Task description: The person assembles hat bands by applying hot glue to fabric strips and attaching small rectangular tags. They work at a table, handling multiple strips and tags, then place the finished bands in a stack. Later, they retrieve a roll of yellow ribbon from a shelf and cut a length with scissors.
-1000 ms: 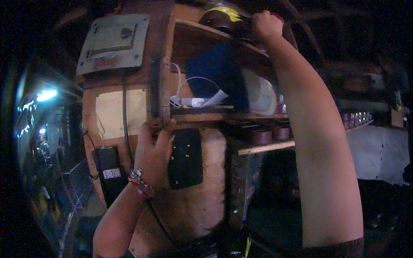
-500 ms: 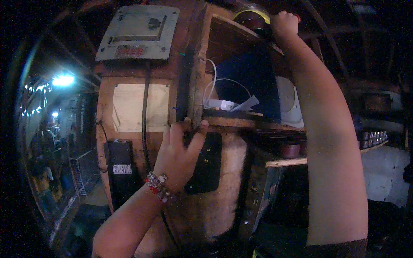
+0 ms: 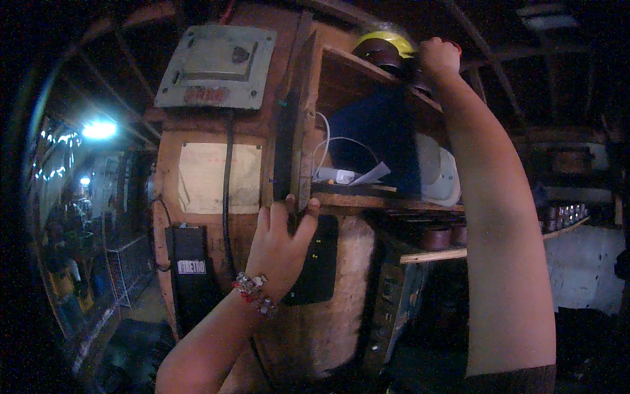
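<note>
My left hand (image 3: 282, 246), a beaded bracelet (image 3: 254, 292) at its wrist, grips the wooden upright (image 3: 306, 174) at the front of an open cabinet. Its thumb and fingers lie on either side of the board. My right arm reaches up to the cabinet's top, where my right hand (image 3: 440, 60) is closed. A bit of red shows past its knuckles, but what it holds is mostly hidden. Just left of that hand, a dark round thing with a yellow band (image 3: 387, 49) sits on the top board (image 3: 361, 61).
Inside the cabinet lie a white cable (image 3: 323, 141), a white device (image 3: 338, 175) and papers. A grey metal box (image 3: 216, 65) hangs at upper left, above a pinned sheet (image 3: 220, 177) and a black box (image 3: 190, 262). Round tins (image 3: 435, 238) stand on a shelf at right.
The whole scene sits slightly lower in the picture, as the view has tilted up. Both hands keep nearly the same places on the cabinet.
</note>
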`<action>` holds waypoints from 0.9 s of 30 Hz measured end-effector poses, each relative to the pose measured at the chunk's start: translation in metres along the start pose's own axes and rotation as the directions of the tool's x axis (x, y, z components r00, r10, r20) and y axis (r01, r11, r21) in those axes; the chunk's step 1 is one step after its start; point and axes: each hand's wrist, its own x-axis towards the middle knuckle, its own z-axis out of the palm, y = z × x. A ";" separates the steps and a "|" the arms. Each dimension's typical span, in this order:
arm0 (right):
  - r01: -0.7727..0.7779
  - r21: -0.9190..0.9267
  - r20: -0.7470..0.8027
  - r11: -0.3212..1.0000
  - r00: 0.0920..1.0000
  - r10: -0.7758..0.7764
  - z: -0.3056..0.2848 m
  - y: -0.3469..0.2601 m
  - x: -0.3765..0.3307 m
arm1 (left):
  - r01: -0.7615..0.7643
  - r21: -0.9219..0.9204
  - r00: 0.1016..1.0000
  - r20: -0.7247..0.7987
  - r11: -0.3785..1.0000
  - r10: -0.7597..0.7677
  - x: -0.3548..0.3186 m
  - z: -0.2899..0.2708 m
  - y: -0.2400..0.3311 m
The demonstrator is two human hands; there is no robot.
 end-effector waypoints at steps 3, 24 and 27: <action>-0.053 0.070 0.008 0.996 0.999 0.053 -0.011 0.021 0.006 | 0.021 0.082 0.997 0.077 0.996 -0.028 -0.003 -0.002 0.001; -0.091 0.021 0.098 0.996 0.991 0.089 -0.006 0.008 -0.014 | 0.368 -0.361 0.927 0.067 0.857 -0.369 -0.006 0.017 -0.008; -0.135 0.042 0.089 0.990 0.987 0.131 -0.001 -0.004 -0.009 | 0.131 -0.187 0.990 0.074 0.974 -0.119 -0.006 0.017 -0.013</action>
